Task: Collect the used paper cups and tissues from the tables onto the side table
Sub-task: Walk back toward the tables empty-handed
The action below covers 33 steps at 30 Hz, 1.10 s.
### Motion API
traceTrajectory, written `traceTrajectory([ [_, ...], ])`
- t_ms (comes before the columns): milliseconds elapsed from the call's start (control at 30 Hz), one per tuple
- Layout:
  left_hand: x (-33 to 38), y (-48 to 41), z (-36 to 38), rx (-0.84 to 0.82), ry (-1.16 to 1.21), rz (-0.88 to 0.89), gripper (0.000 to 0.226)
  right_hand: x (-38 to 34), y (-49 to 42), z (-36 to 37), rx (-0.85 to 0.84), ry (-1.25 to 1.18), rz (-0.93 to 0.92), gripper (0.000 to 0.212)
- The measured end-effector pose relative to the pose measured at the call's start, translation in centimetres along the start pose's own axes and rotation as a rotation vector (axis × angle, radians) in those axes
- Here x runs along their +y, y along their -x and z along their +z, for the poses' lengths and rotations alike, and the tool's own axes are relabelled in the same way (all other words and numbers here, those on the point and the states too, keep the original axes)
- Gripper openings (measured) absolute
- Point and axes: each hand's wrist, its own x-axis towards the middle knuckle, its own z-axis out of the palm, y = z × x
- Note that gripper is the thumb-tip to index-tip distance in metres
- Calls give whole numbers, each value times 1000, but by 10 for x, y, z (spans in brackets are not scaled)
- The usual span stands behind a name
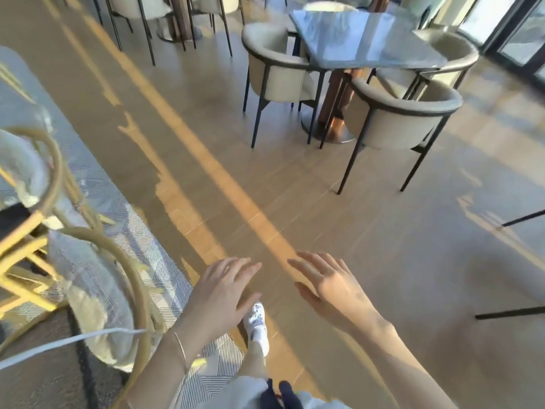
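Note:
My left hand (219, 293) and my right hand (330, 284) are both held out in front of me over the wooden floor, fingers spread, holding nothing. A thin bracelet sits on my left wrist. A square grey marble-look table (365, 39) stands ahead at the upper right; no cups or tissues show on the part of its top that I can see. The frame is blurred by motion.
Three cream armchairs ring the table: (280, 72), (398, 119), (448, 54). A rattan chair with pale cushions (88, 278) and a yellow frame (20, 261) crowd the left on a striped rug (153, 246). More chairs stand far back. Dark chair legs (513, 311) reach in at right.

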Motion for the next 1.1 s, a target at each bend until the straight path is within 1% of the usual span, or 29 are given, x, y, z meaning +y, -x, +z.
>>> traceTrajectory([
  [100, -34, -53, -16, 40, 12, -22, 54, 21, -70, -1, -17, 0, -32, 38],
  [200, -65, -106, -45, 51, 18, -40, 53, 37, -142, -11, 2, 7, -64, 37],
  [300, -94, -155, -78, 143, 0, -41, 48, 48, -211, -24, 39, 20, -112, 38],
  [367, -114, -183, -90, 176, -2, -53, 47, 57, -247, -25, 64, 17, -146, 39],
  [467, -142, -209, -99, 214, 2, -96, 46, 63, -291, -21, 46, -16, -169, 40],
  [633, -195, -250, -94, 132, 25, -199, 52, 81, -370, 1, -22, -6, -247, 41],
  [700, -218, -272, -91, 131, 27, -250, 51, 89, -407, 8, -60, 22, -280, 42],
  [800, -246, -314, -105, 194, 9, -300, 46, 104, -475, 11, -83, 13, -345, 42],
  [867, -266, -347, -124, 232, 2, -318, 48, 112, -526, 6, -82, 11, -382, 41],
  [967, -303, -397, -153, 281, -4, -333, 45, 119, -602, -8, -53, 7, -428, 42],
  [1100, -346, -448, -187, 347, -35, -377, 46, 122, -693, -23, 7, -27, -535, 39],
])
